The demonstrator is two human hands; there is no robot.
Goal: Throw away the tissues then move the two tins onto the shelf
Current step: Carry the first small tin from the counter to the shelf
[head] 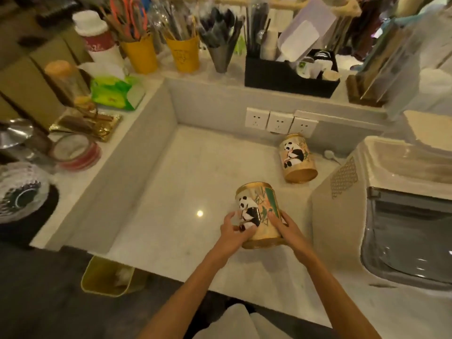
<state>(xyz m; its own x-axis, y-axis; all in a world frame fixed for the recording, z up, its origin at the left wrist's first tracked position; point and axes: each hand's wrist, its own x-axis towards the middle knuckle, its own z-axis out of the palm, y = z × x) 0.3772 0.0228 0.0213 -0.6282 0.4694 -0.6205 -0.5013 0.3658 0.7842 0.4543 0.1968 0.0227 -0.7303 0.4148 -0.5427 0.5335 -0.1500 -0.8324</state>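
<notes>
A gold tin with a panda picture (261,211) stands on the pale marble counter (171,192), and both hands grip it. My left hand (233,231) holds its left side and my right hand (285,227) its right side. A second gold panda tin (296,157) stands further back, close to the wall sockets (278,122). The raised shelf (208,72) runs along the back and left of the counter. A yellow bin (107,277) sits on the floor below the counter's front edge, with white tissue (123,275) inside.
The shelf carries yellow cups (183,52) of utensils, a black organiser box (291,77), a green tissue pack (115,91), a white flask (97,40) and glassware at left. A white appliance (386,211) with a clear tank stands at right.
</notes>
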